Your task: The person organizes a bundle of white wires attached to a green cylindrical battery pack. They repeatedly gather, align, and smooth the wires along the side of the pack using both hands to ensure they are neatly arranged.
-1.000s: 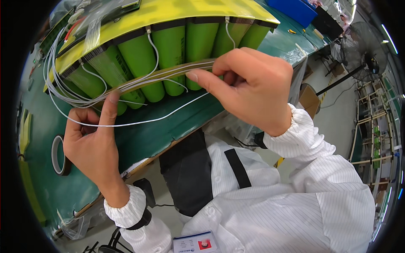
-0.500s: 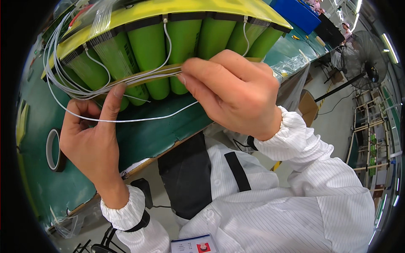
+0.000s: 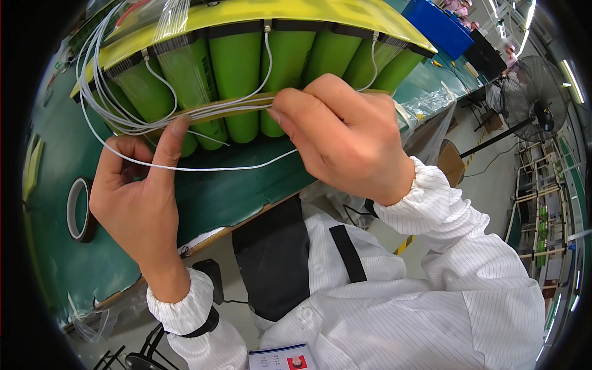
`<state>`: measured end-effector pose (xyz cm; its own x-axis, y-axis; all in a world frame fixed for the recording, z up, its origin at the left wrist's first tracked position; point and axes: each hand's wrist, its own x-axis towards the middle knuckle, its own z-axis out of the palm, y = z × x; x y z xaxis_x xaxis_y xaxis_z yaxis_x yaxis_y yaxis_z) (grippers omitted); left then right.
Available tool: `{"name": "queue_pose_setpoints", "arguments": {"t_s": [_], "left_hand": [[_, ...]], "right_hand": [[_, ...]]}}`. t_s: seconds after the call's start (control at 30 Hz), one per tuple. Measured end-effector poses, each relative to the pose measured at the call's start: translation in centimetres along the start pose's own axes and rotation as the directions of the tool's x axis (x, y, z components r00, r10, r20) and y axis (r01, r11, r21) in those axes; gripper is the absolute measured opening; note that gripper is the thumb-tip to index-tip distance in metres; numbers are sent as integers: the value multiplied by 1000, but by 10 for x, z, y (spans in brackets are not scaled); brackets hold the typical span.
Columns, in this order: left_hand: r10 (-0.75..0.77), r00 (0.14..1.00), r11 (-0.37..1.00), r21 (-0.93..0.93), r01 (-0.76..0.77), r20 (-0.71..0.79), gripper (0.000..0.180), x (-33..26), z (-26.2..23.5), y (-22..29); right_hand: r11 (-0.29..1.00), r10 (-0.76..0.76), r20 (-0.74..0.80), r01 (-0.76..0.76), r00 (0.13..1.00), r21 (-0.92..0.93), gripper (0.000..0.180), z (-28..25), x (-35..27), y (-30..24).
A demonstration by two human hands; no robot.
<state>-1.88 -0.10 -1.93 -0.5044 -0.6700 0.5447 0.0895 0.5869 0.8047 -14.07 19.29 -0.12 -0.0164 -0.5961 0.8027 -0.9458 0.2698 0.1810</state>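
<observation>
A battery pack of green cylindrical cells (image 3: 234,71) under a yellow top sheet (image 3: 296,13) stands on the table before me. Thin white wires (image 3: 246,105) run in a bundle along its near side, over an amber tape strip (image 3: 213,115). My left hand (image 3: 139,200) is closed at the bundle's left part, thumb pressed on the wires. Closer to the middle of the pack, my right hand (image 3: 348,139) pinches the same bundle; its fingertips are partly hidden. One loose white wire (image 3: 209,169) sags below the bundle between both hands.
A tape roll (image 3: 79,209) lies on the green table (image 3: 49,253) at left. Clear plastic film (image 3: 425,111) hangs over the table edge at right. Farther off are a blue bin (image 3: 436,28), a black standing fan (image 3: 535,92) and people in pink.
The pack and table appear slightly farther right and higher in the picture. Both hands keep their grip on the wires, with hardly any shift along the bundle.
</observation>
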Motion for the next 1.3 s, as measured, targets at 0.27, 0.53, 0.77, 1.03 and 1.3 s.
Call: {"name": "queue_pose_setpoints", "arguments": {"t_s": [0.27,0.53,0.77,1.03,1.3], "left_hand": [[-29,1000,999,-21,29,6,37,0,1,1],[-17,999,999,47,18,-27,36,0,-2,-1],[-10,1000,998,55,10,1,36,-1,1,-1],[1,1000,1000,18,-1,-7,36,-1,-1,-2],[-8,1000,999,-37,8,-3,33,1,3,-4]], "right_hand": [[1000,-21,-15,21,1000,-3,16,-4,-3,1],[966,257,-27,-257,966,0,12,-2,-16,-20],[957,290,-55,-290,956,11,10,8,-17,-19],[970,236,-30,-234,971,60,11,13,-14,-22],[974,213,56,-217,975,72,13,10,-15,-21]]}}
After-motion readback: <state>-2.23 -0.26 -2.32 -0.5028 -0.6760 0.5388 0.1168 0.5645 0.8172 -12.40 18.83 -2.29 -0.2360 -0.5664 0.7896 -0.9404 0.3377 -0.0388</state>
